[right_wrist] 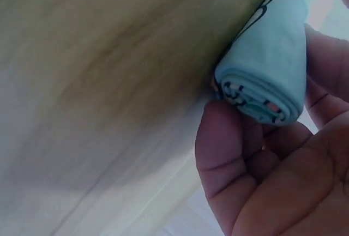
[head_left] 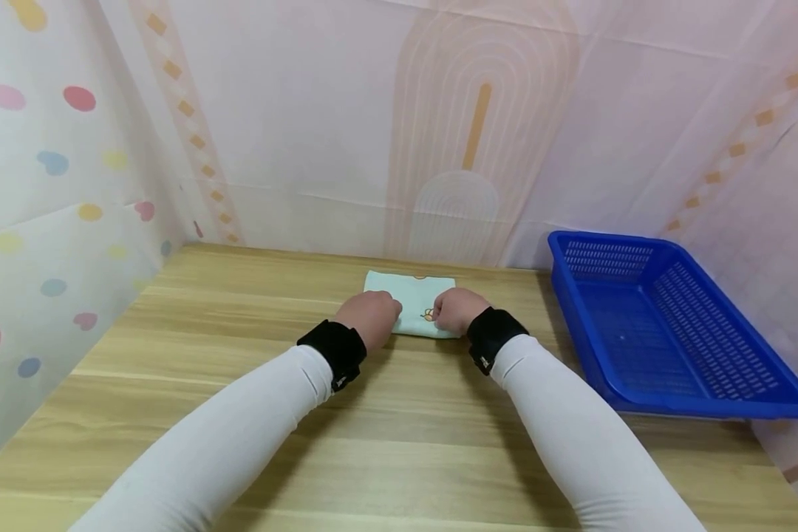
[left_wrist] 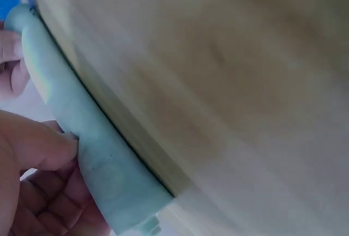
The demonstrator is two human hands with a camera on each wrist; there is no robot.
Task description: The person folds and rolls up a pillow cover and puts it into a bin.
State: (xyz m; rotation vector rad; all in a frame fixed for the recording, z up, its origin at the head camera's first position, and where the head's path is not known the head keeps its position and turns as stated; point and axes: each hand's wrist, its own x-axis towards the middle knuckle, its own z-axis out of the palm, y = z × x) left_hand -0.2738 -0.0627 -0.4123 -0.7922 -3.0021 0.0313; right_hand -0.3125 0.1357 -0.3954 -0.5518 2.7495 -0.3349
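Observation:
A pale mint-green cloth (head_left: 408,295) with small orange prints lies toward the far side of the wooden table. Its near part is rolled up; the spiral end of the roll (right_wrist: 262,102) shows in the right wrist view. My left hand (head_left: 372,316) grips the left part of the roll, thumb against its side and fingers curled below, as the left wrist view (left_wrist: 49,165) shows. Around the right end of the roll curl the fingers of my right hand (head_left: 461,310). Some fingertips are hidden behind the cloth.
A blue plastic basket (head_left: 581,332) with slotted walls stands on the right side of the table (head_left: 399,436). Printed fabric (head_left: 306,118) hangs behind the table and along both sides.

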